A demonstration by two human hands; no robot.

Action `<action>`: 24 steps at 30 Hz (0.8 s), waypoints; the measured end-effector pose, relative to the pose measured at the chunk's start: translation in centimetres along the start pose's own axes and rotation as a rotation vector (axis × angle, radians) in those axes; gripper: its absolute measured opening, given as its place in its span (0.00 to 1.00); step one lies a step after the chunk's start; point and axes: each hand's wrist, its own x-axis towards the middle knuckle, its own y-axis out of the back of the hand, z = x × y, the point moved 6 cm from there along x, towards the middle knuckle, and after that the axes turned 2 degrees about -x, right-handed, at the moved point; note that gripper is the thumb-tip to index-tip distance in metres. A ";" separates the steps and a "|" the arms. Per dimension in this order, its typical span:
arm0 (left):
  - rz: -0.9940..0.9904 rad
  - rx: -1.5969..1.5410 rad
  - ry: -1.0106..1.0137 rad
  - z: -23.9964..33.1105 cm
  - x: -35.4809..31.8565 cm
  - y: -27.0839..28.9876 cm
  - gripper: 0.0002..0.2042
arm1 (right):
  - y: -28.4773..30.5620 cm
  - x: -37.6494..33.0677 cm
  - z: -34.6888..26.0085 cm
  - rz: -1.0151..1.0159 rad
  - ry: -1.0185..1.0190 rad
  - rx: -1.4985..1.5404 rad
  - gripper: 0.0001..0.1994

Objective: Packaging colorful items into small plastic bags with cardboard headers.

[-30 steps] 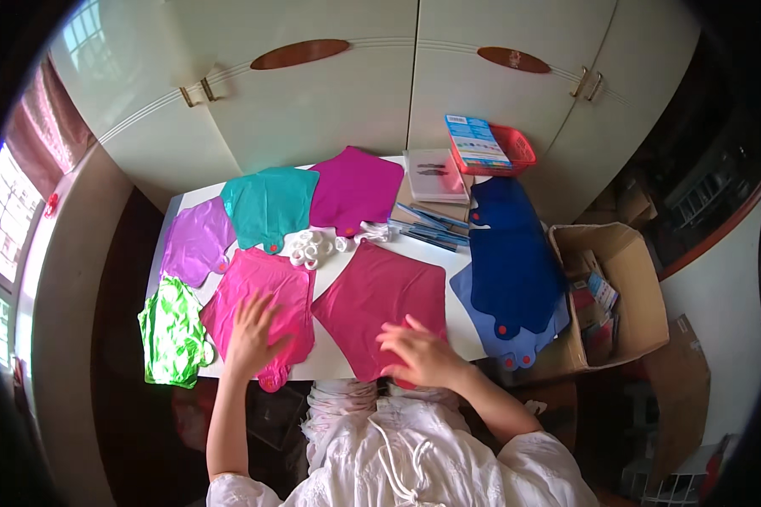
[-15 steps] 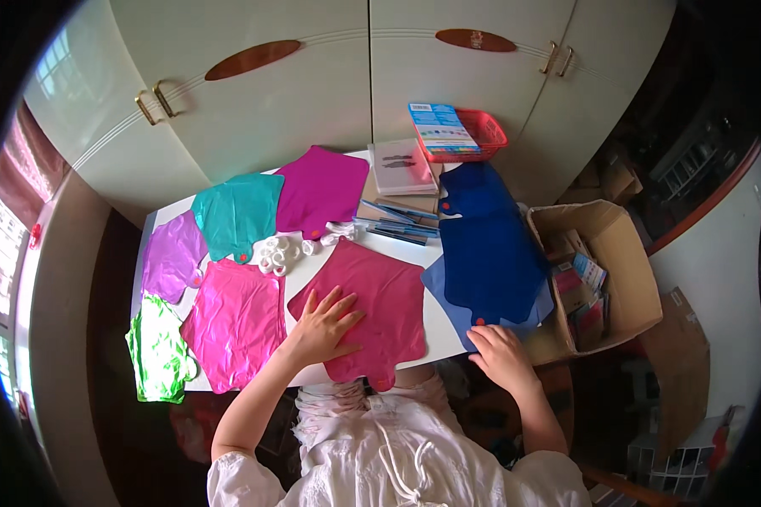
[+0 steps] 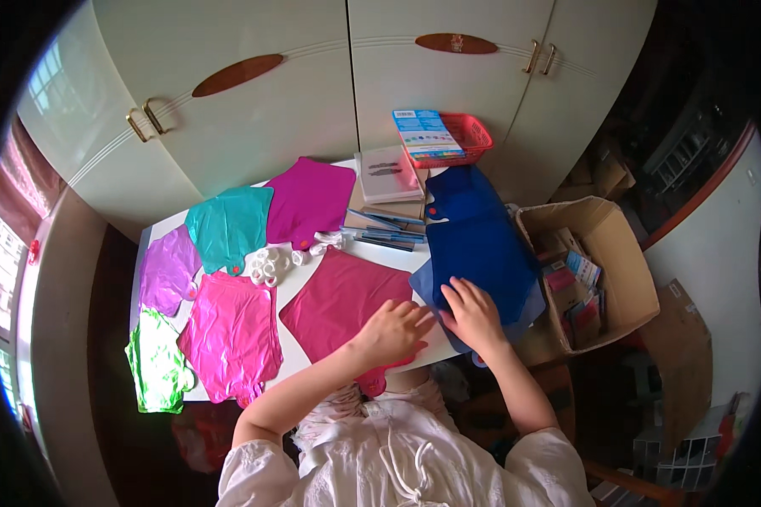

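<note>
My right hand [image 3: 472,314] lies flat, fingers spread, on the lower left corner of a dark blue foil balloon [image 3: 482,241] at the table's right end. My left hand [image 3: 391,331] rests on the right lower edge of a flat magenta-red foil balloon [image 3: 342,300], its fingertips reaching toward the blue one. Neither hand grips anything. Other flat foil balloons lie on the white table [image 3: 296,283]: pink [image 3: 231,334], green [image 3: 156,363], purple [image 3: 167,269], teal [image 3: 228,226] and magenta [image 3: 311,201].
A cluster of small white round pieces [image 3: 269,264] sits mid-table. Stacked books [image 3: 389,182] with several blue pens [image 3: 389,237] lie at the back, beside a red basket holding a blue box [image 3: 438,135]. An open cardboard box [image 3: 592,270] stands right. White cupboard doors [image 3: 313,76] are behind.
My left hand slid right from the middle of the red balloon to its right edge. My right hand rose from the table's front edge onto the blue balloon.
</note>
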 end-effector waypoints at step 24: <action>0.171 0.136 -0.228 6.9 1.7 -2.9 0.08 | -2.9 -2.2 7.5 -0.167 -0.113 0.129 0.21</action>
